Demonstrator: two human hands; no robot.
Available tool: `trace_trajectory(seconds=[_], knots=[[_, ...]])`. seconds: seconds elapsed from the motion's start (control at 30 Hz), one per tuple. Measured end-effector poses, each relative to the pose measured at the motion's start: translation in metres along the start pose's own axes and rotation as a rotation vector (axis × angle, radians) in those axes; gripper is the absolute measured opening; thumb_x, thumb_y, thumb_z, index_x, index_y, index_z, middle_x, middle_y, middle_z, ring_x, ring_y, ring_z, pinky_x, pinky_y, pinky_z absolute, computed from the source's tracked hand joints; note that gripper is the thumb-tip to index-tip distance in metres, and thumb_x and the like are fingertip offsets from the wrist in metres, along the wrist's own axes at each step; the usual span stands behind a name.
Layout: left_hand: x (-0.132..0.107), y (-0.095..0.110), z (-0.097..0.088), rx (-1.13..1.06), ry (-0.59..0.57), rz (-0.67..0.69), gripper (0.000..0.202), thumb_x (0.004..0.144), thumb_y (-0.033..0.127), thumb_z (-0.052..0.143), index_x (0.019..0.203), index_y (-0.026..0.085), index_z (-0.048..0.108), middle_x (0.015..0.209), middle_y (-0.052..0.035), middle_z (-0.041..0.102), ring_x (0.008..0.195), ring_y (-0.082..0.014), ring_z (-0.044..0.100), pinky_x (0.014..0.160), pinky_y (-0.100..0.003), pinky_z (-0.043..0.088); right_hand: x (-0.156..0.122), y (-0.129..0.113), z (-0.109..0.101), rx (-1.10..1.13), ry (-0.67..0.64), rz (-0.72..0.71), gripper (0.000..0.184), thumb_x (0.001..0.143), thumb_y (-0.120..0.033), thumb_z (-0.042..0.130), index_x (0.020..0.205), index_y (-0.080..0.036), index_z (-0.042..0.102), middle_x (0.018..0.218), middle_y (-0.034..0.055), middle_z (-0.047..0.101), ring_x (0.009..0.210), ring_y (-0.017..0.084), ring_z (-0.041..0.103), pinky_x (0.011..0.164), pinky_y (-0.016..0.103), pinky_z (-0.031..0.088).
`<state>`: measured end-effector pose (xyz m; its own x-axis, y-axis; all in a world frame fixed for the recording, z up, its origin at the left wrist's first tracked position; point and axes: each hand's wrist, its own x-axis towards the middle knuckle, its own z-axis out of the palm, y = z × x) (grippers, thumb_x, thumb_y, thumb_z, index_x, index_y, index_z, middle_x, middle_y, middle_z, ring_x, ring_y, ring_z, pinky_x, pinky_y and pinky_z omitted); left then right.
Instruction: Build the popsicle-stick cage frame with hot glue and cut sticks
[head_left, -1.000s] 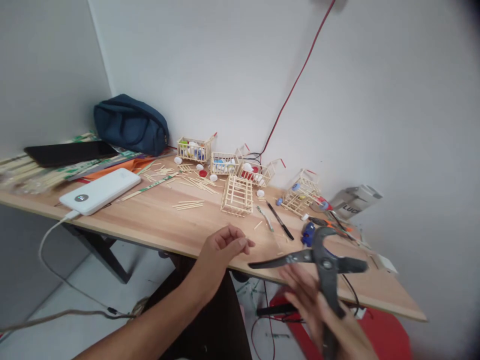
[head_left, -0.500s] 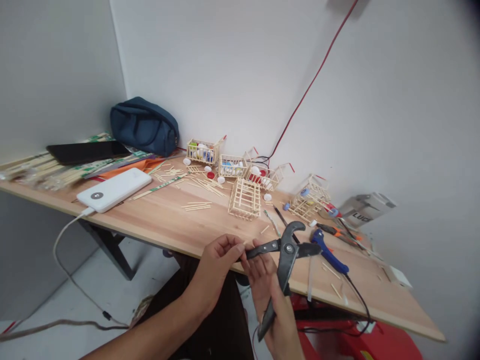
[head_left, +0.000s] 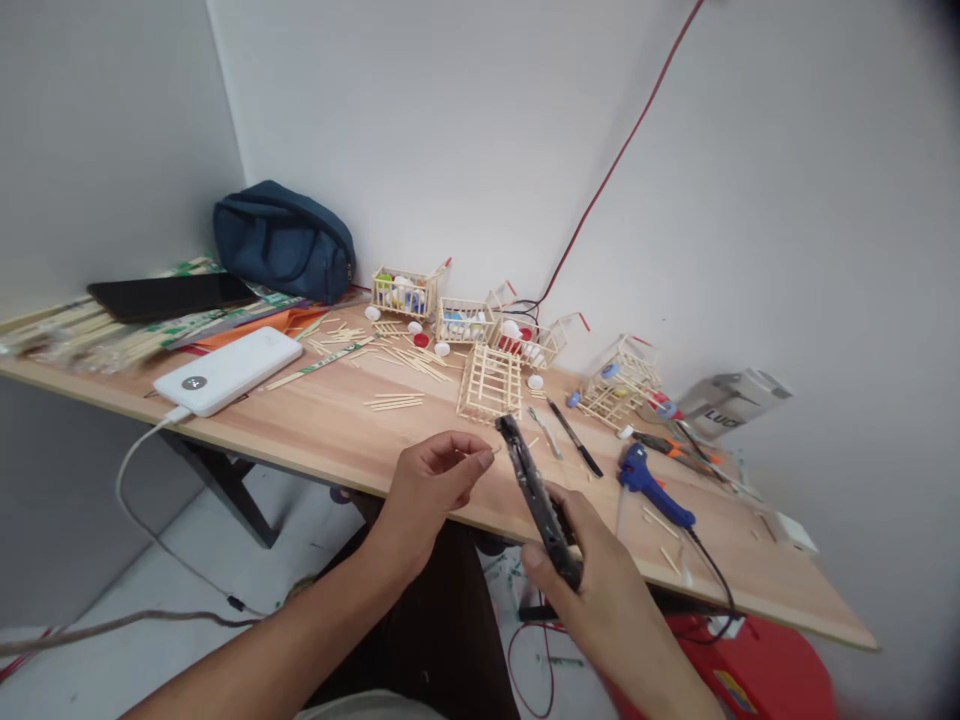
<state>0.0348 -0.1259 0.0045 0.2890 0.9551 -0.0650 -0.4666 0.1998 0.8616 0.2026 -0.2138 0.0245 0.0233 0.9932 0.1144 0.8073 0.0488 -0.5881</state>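
Note:
My left hand is closed in a pinch, with the tip of a short wooden stick just showing at its fingertips. My right hand is wrapped round black hand cutters, seen edge-on with their head pointing up and away from me. The head of the cutters is beside the stick, and a small gap seems to separate them. Beyond both hands, a basket-like frame of wooden sticks stands on the wooden table. Several cut sticks lie to its left.
Small stick-built carts line the wall. To the right lie a blue glue gun, a black pen and orange-handled pliers. A white power bank, a dark phone and a blue bag occupy the left.
My right hand has turned the cutters from broadside to edge-on and closed round their handles. My left hand has come away from the handle and moved slightly up. The view has shifted a little.

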Motion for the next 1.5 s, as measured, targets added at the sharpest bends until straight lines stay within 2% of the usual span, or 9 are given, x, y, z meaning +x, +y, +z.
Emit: trace_trajectory(seconds=[0.17, 0.4, 0.73, 0.93, 1.13, 1.23, 1.33, 1.43, 1.5], knots=[[0.002, -0.005, -0.001, -0.044, -0.045, 0.002, 0.018, 0.071, 0.029, 0.075, 0.079, 0.015, 0.068, 0.063, 0.0039, 0.051, 0.049, -0.0029, 0.032, 0.047, -0.017, 0.022, 0.002, 0.002, 0.008, -0.132, 0.055, -0.053, 0.051, 0.087, -0.046, 0.055, 0.132, -0.024, 0.043, 0.121, 0.0089, 0.055, 0.115, 0.026, 0.051, 0.096, 0.043, 0.045], [0.003, -0.003, -0.002, 0.022, 0.003, 0.009, 0.011, 0.067, 0.022, 0.073, 0.076, 0.016, 0.07, 0.057, 0.0059, 0.051, 0.049, -0.0035, 0.032, 0.048, -0.018, 0.025, 0.006, 0.0, 0.014, -0.206, 0.106, -0.041, 0.053, 0.085, -0.042, 0.058, 0.131, -0.02, 0.044, 0.115, 0.0104, 0.056, 0.111, 0.028, 0.051, 0.094, 0.045, 0.045], [0.004, -0.004, -0.006, 0.111, 0.058, 0.082, 0.01, 0.065, 0.022, 0.075, 0.069, 0.014, 0.07, 0.07, 0.0004, 0.067, 0.068, -0.0114, 0.056, 0.068, -0.022, 0.042, 0.003, 0.002, 0.022, -0.187, 0.111, -0.043, 0.046, 0.086, -0.051, 0.057, 0.119, -0.019, 0.056, 0.093, 0.0076, 0.06, 0.084, 0.024, 0.059, 0.073, 0.035, 0.05], [0.007, -0.005, -0.006, 0.101, 0.052, 0.051, 0.017, 0.061, 0.023, 0.08, 0.066, 0.013, 0.068, 0.067, 0.0003, 0.065, 0.066, -0.0102, 0.056, 0.066, -0.021, 0.042, 0.001, 0.001, 0.025, -0.142, 0.101, 0.005, 0.04, 0.085, -0.049, 0.058, 0.111, -0.019, 0.062, 0.086, 0.0061, 0.063, 0.079, 0.023, 0.061, 0.072, 0.033, 0.05], [0.007, -0.003, -0.004, 0.064, 0.042, 0.016, 0.02, 0.058, 0.022, 0.082, 0.063, 0.013, 0.066, 0.064, 0.0006, 0.064, 0.064, -0.01, 0.056, 0.065, -0.021, 0.043, -0.002, 0.002, 0.027, -0.01, 0.067, 0.053, 0.042, 0.084, -0.051, 0.058, 0.107, -0.018, 0.068, 0.092, 0.0083, 0.07, 0.084, 0.024, 0.064, 0.076, 0.034, 0.05], [0.004, -0.001, -0.004, 0.089, 0.01, 0.008, 0.017, 0.062, 0.023, 0.08, 0.069, 0.012, 0.069, 0.072, -0.0023, 0.068, 0.07, -0.0115, 0.059, 0.069, -0.022, 0.044, -0.004, 0.004, 0.028, 0.089, 0.042, 0.1, 0.042, 0.085, -0.052, 0.056, 0.106, -0.017, 0.07, 0.093, 0.0081, 0.072, 0.081, 0.023, 0.064, 0.073, 0.032, 0.05], [0.001, 0.0, -0.008, 0.12, -0.023, 0.003, 0.02, 0.069, 0.026, 0.076, 0.083, 0.013, 0.072, 0.076, -0.0032, 0.069, 0.067, -0.0108, 0.057, 0.064, -0.022, 0.042, -0.006, 0.006, 0.029, 0.163, 0.025, 0.144, 0.045, 0.086, -0.053, 0.053, 0.102, -0.016, 0.071, 0.08, 0.006, 0.07, 0.069, 0.02, 0.061, 0.063, 0.028, 0.049], [0.002, -0.001, -0.017, 0.032, -0.026, -0.001, 0.028, 0.079, 0.038, 0.067, 0.091, 0.013, 0.07, 0.08, -0.0057, 0.069, 0.066, -0.0119, 0.057, 0.063, -0.023, 0.042, -0.008, 0.008, 0.032, 0.238, -0.001, 0.183, 0.048, 0.086, -0.057, 0.051, 0.097, -0.014, 0.07, 0.064, 0.0026, 0.062, 0.058, 0.016, 0.055, 0.054, 0.025, 0.044], [0.005, -0.001, -0.023, -0.024, -0.019, 0.0, 0.034, 0.085, 0.046, 0.058, 0.089, 0.014, 0.069, 0.082, -0.0077, 0.069, 0.067, -0.0136, 0.058, 0.063, -0.025, 0.043, -0.008, 0.009, 0.034, 0.268, -0.024, 0.211, 0.05, 0.086, -0.059, 0.05, 0.095, -0.014, 0.069, 0.056, -0.0004, 0.055, 0.051, 0.014, 0.049, 0.048, 0.024, 0.039]])
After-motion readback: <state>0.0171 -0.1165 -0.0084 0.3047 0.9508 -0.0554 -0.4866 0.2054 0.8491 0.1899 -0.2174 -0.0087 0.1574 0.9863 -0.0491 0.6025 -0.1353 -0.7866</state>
